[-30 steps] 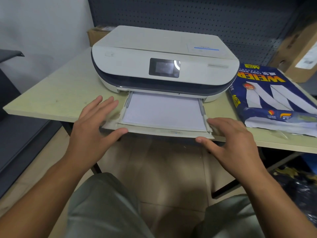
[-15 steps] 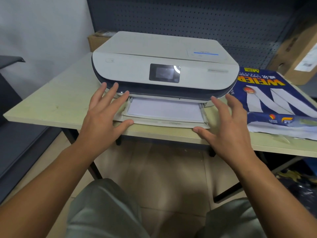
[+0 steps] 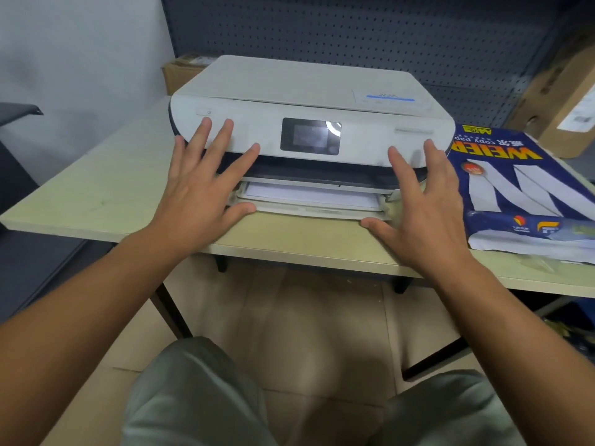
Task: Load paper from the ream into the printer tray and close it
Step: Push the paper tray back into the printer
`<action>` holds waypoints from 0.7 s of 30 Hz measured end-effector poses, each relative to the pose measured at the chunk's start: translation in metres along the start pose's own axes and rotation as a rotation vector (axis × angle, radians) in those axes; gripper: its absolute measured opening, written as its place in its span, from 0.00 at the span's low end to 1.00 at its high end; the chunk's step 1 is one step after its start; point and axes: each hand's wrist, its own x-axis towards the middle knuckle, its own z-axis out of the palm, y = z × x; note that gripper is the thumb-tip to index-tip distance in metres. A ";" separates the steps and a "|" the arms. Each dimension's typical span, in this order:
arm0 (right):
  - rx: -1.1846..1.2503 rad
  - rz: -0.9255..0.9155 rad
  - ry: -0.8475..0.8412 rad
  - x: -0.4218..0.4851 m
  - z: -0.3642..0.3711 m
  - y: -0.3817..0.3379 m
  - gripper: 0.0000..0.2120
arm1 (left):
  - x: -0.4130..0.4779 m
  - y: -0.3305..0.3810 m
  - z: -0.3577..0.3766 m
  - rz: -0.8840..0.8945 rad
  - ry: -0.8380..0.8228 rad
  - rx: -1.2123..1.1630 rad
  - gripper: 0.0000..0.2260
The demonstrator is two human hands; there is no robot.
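Observation:
A white printer (image 3: 309,91) with a small dark screen stands on the pale table (image 3: 96,191). Its paper tray (image 3: 315,213) sticks out only a little at the front, and a strip of white paper (image 3: 309,196) shows inside it. My left hand (image 3: 206,188) lies flat with spread fingers, thumb against the tray's left front corner, fingertips on the printer's face. My right hand (image 3: 425,201) mirrors it at the tray's right corner, its thumb at the tray's front edge. Neither hand holds anything. The blue paper ream (image 3: 521,188) lies to the right of the printer.
A cardboard box (image 3: 560,98) leans at the back right against a dark pegboard wall (image 3: 354,30). Another small box (image 3: 180,72) sits behind the printer's left side. My knees are below the table's front edge, above a tiled floor.
Both hands have moved forward with the tray, which has slid far into the printer. Much less paper shows than one second ago. My fingertips now touch the printer's front.

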 end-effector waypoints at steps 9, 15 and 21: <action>-0.100 -0.061 -0.016 0.026 0.004 0.003 0.51 | 0.017 0.001 0.010 0.047 -0.002 0.008 0.33; -0.124 -0.117 0.006 0.036 0.007 0.008 0.50 | 0.023 0.000 0.014 0.062 0.011 -0.003 0.31; -0.065 -0.138 0.129 0.034 0.011 0.013 0.46 | 0.020 -0.001 0.016 0.055 0.026 -0.049 0.29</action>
